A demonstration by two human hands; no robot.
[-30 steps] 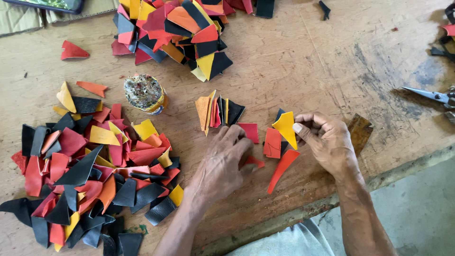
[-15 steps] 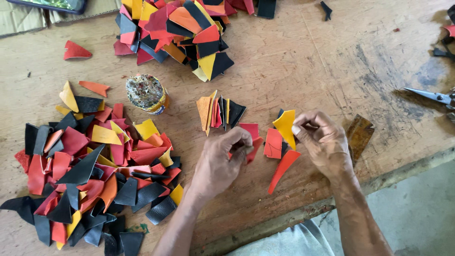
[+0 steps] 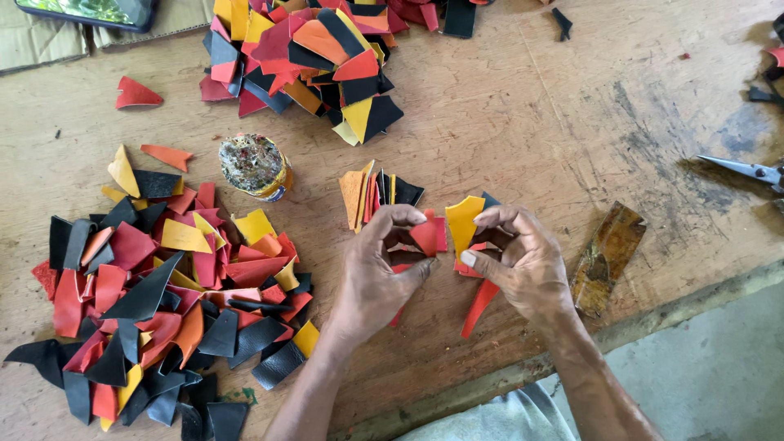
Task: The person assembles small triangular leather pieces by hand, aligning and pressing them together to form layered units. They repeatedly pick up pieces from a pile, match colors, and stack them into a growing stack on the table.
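I see left hand [image 3: 377,273] curled, fingertips pinched on red piece [image 3: 425,235]. Right hand [image 3: 523,261] curled too, fingers closed on yellow piece [image 3: 464,220] just beside red piece. Long red strip [image 3: 478,309] partly under right hand. Small fanned stack [image 3: 371,192] just behind red piece; glue tin [image 3: 253,167] further left; big scrap pile [image 3: 155,310] left of hands; scissors [image 3: 747,170] well right.

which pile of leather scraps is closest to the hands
The small upright stack of orange, red and black pieces, just above the left hand. The two big heaps lie farther off, at left and top.
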